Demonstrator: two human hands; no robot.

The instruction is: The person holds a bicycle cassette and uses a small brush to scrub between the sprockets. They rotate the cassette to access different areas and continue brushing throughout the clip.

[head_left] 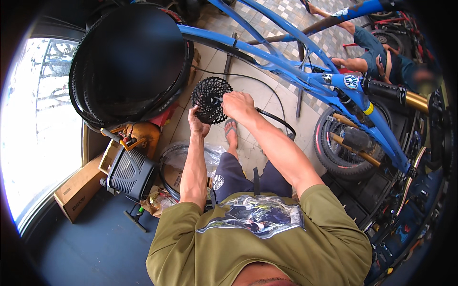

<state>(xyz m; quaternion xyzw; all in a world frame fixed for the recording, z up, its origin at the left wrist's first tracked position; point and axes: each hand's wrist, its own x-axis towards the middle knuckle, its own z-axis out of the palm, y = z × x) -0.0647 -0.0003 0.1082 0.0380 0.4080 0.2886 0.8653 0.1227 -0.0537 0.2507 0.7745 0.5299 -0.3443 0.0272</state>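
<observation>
A black bicycle cassette (208,100) with several toothed rings is held up in front of me, above the tiled floor. My left hand (198,123) is closed on its lower left edge, thumb and fingers around the rim. My right hand (238,105) is closed in a fist against the cassette's right side, close to its centre. A small silvery bit shows by those fingers, but what they grip is hidden. Behind my right wrist, a thick black hose-like piece (279,121) runs down to the right; whether it reaches the hand is hidden.
A blue bicycle frame (305,71) hangs at the upper right, over a wheel (343,143). Stacked tyres (81,90) stand at the upper left. A black-and-orange machine (131,171) and a cardboard box (78,195) lie left. Another person (369,55) sits at the far right.
</observation>
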